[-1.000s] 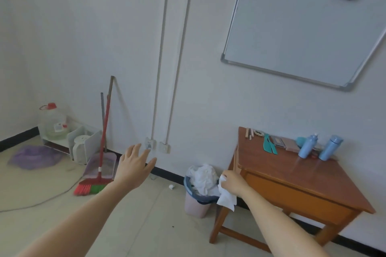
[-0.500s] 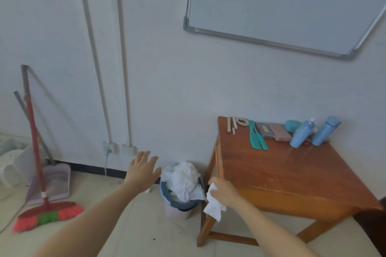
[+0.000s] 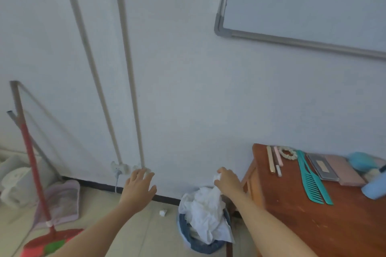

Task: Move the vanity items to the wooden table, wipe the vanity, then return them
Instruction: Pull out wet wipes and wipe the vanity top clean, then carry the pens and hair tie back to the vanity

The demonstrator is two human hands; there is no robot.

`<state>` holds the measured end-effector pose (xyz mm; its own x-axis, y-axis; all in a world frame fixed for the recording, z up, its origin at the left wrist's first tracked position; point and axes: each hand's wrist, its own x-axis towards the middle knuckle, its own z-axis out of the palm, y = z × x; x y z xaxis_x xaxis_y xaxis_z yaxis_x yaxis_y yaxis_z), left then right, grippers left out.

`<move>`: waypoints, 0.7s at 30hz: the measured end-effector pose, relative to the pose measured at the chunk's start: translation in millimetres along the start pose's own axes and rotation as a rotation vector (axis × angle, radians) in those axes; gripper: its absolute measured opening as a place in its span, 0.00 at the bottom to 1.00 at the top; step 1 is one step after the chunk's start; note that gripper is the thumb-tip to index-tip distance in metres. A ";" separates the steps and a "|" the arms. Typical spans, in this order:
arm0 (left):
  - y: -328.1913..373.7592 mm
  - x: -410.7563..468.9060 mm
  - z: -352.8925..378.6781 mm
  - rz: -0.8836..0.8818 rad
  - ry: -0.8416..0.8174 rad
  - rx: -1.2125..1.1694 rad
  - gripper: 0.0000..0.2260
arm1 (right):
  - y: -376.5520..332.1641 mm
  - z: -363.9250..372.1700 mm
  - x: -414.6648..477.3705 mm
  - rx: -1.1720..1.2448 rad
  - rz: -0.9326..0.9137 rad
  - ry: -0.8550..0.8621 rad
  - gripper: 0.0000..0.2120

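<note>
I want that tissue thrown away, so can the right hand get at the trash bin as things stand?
Probably yes. The right hand, pinching the crumpled tissue, hangs just above the trash bin, and nothing lies between them. The bin is heaped with white paper, though.

Quick count, there were 2 hands, i.e. left hand (image 3: 139, 185) + right hand (image 3: 227, 181), 1 tissue wad (image 3: 217, 177) and 1 wooden counter (image 3: 292, 225). Small stuff: 2 teal combs (image 3: 312, 183), 3 thin sticks (image 3: 270, 159), 1 bead bracelet (image 3: 288, 153), 2 flat palettes (image 3: 322, 166), 1 teal round thing (image 3: 362, 160), 1 blue bottle (image 3: 373, 191) def, maybe a 2nd cut off at the edge. Misc: 1 bin (image 3: 204, 244), 1 broom (image 3: 33, 165), 1 dustpan (image 3: 62, 200), 1 white scrap (image 3: 163, 212), 2 wall pipes (image 3: 127, 69), 2 sockets (image 3: 120, 167), 1 whiteboard (image 3: 292, 6).
</note>
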<state>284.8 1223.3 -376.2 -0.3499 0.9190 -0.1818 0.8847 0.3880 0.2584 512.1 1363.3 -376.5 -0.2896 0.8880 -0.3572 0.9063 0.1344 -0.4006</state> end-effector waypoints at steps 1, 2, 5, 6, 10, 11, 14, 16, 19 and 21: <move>-8.1 14.4 -3.7 0.007 -0.005 0.008 0.21 | -6.4 -2.2 10.8 0.018 0.038 0.001 0.22; -15.0 27.6 -6.8 0.016 -0.014 0.018 0.21 | -11.8 -4.6 18.7 0.047 0.069 0.008 0.23; -22.4 61.8 -14.5 0.075 -0.043 0.040 0.21 | -19.9 -11.4 35.2 0.153 0.131 0.083 0.23; -22.0 71.0 -17.4 0.099 -0.057 0.044 0.21 | -20.9 -13.4 37.2 0.174 0.148 0.096 0.22; -12.1 101.9 -24.9 0.183 -0.076 0.061 0.22 | -16.0 -24.9 34.8 0.180 0.189 0.154 0.21; -7.8 108.3 -26.3 0.205 -0.071 0.059 0.22 | -12.6 -28.8 33.4 0.186 0.202 0.185 0.21; 10.7 124.2 -34.2 0.283 -0.058 0.040 0.21 | -5.6 -44.8 24.1 0.210 0.235 0.262 0.22; 26.7 131.5 -39.0 0.345 -0.045 0.030 0.21 | -1.6 -52.9 15.4 0.260 0.247 0.317 0.21; 55.9 138.4 -41.8 0.444 -0.028 -0.013 0.21 | 5.8 -65.0 -3.6 0.285 0.252 0.392 0.19; 78.5 137.9 -41.8 0.502 -0.020 -0.074 0.20 | 14.4 -74.3 -18.7 0.279 0.264 0.446 0.19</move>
<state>293.1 1383.5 -341.2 0.1193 0.9922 -0.0365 0.9180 -0.0962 0.3848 553.5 1381.3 -312.9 0.1478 0.9829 -0.1097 0.7971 -0.1840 -0.5752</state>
